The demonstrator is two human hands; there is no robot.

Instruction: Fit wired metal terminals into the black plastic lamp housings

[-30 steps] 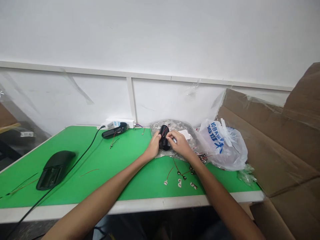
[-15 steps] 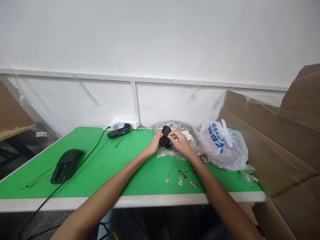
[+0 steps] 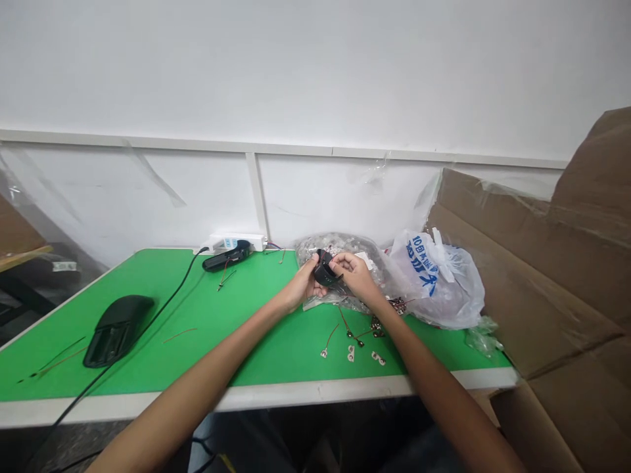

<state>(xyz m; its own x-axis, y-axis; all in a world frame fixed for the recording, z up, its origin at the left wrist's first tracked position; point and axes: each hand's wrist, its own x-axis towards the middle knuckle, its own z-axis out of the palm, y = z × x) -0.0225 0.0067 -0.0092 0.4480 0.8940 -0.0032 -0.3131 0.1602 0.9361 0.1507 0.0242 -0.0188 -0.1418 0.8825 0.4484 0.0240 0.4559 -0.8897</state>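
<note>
My left hand (image 3: 300, 286) is closed around a curved, hollow black plastic shell (image 3: 324, 272), gripping its left side over the far part of the table. From the other side, the thumb and forefinger of my right hand (image 3: 355, 272) are pinched at the shell's opening. Whatever lies between those fingertips is too small to make out. A thin reddish wire shows at the shell's upper end. Directly behind both hands lies a clear bag (image 3: 340, 242) filled with small parts. Nearer to me are small metal contact pieces (image 3: 351, 353), some with red wires.
A black open-backed casing (image 3: 118, 330) and a black cable (image 3: 170, 307) lie on the green table (image 3: 236, 335). Farther back are a black handle-shaped part (image 3: 225, 259) and a white power strip (image 3: 239, 240). A white plastic bag (image 3: 458, 289) and cardboard (image 3: 517, 263) stand right.
The black shell has been turned and tilted in my hands, with its curved outer side now showing more. My left fingers now reach beneath it. The whole view has shifted slightly.
</note>
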